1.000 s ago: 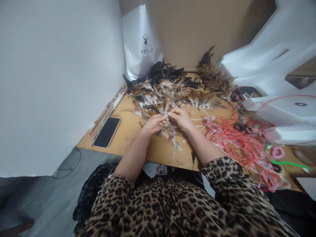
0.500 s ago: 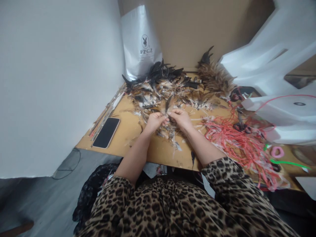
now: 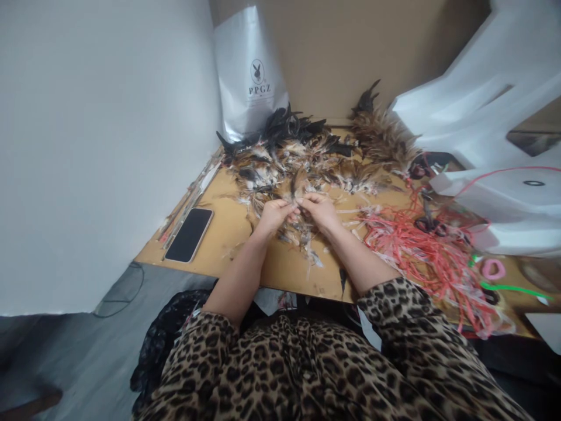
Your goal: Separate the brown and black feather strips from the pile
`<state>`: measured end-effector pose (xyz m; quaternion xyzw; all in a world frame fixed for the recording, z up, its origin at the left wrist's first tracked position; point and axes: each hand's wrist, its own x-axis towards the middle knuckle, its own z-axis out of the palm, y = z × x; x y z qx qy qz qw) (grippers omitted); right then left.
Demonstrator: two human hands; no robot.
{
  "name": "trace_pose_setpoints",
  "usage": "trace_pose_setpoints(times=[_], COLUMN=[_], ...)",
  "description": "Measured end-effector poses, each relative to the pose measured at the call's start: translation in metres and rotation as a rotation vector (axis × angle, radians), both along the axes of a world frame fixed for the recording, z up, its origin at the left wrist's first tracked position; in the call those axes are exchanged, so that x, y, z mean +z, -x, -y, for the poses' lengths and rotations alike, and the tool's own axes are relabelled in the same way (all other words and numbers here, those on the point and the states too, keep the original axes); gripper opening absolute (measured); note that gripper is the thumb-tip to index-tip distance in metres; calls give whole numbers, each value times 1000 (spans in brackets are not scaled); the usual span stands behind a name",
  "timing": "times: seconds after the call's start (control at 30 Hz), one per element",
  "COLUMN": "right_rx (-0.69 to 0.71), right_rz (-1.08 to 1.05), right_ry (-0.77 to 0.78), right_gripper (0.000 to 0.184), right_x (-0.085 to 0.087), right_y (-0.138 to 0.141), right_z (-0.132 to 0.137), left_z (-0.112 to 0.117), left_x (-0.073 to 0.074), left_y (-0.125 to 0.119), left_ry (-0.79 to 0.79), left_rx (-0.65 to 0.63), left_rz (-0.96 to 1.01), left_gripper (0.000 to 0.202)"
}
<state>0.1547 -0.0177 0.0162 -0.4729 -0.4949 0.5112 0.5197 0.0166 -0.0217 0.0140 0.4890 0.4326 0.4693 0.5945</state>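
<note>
My left hand (image 3: 277, 213) and my right hand (image 3: 319, 209) meet over the middle of the table, thumbs and forefingers pinched together. Between them stands a small brown and dark feather (image 3: 297, 186), its lower end hidden by the fingertips; both hands grip it. Whether it is one feather or a few together is hard to make out. Under and in front of my hands lie loose feather scraps (image 3: 302, 234). Just beyond them spreads a heap of brown, white and black feathers (image 3: 284, 152).
A black-screened phone (image 3: 189, 235) lies at the left. A silver bag (image 3: 248, 88) stands behind the heap. Brown feathers (image 3: 383, 140) rest at the back right. Tangled red strings (image 3: 416, 251) with dark-handled scissors (image 3: 427, 222) lie right, beside white plastic (image 3: 482, 216).
My hands stay in nearly the same place. The feather between my fingertips has shifted slightly, and more brown shows above them now.
</note>
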Motion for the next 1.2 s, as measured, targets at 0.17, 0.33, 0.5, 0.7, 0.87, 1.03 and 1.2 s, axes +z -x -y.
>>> trace_pose_setpoints(times=[0.17, 0.33, 0.5, 0.7, 0.87, 1.03, 1.2], right_rx=[18, 200, 162, 222, 191, 219, 200], right_rz=[314, 492, 674, 712, 427, 201, -38], right_ry=[-104, -108, -151, -156, 59, 192, 207], right_gripper=[24, 22, 17, 11, 15, 19, 31], right_x=[6, 0, -7, -1, 11, 15, 12], right_y=[-18, -26, -19, -17, -23, -22, -21], right_z=[-4, -8, -6, -2, -2, -2, -5], left_z=[-9, -12, -11, -11, -10, -10, -9], left_x=[-1, -1, -1, -2, 0, 0, 0], left_y=[7, 10, 9, 9, 8, 8, 8], left_ry=[-12, -23, -21, -32, -15, 0, 0], left_rx=[203, 246, 251, 234, 210, 186, 175], left_rz=[127, 159, 156, 182, 178, 178, 184], left_gripper=[21, 22, 22, 22, 22, 24, 25])
